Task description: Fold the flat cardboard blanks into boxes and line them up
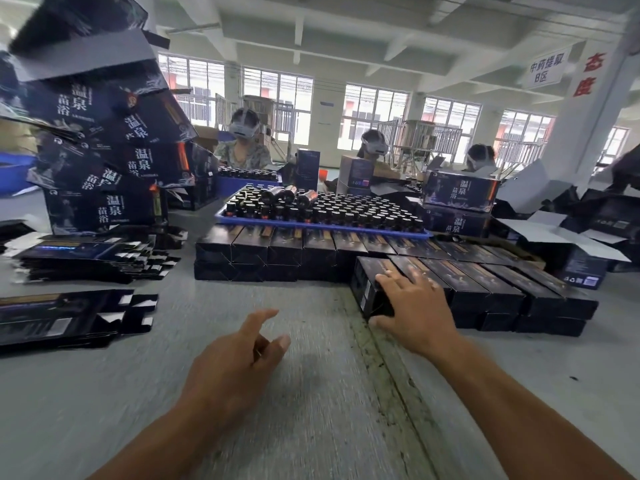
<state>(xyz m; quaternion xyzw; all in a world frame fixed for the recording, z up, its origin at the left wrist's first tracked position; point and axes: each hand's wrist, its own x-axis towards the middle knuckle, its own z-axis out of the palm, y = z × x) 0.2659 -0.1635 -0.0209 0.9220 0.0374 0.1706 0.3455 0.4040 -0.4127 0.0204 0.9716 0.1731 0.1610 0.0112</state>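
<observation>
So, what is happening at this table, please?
A person is folding flat cardboard blanks into dark boxes and lining them up. The right hand rests with spread fingers on the end box of the near row, thumb at its front, setting it in line. The left hand hangs over the table, fingers loose, holding nothing. Flat blanks lie stacked on the left, and a blue tray of bottles sits on the far row of boxes.

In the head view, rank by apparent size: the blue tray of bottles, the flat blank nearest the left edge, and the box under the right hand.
1. Blue tray of bottles, although it sits farther away.
2. Flat blank, cut off by the frame, so this rank is unsure.
3. Box that the right hand rests on.
</observation>
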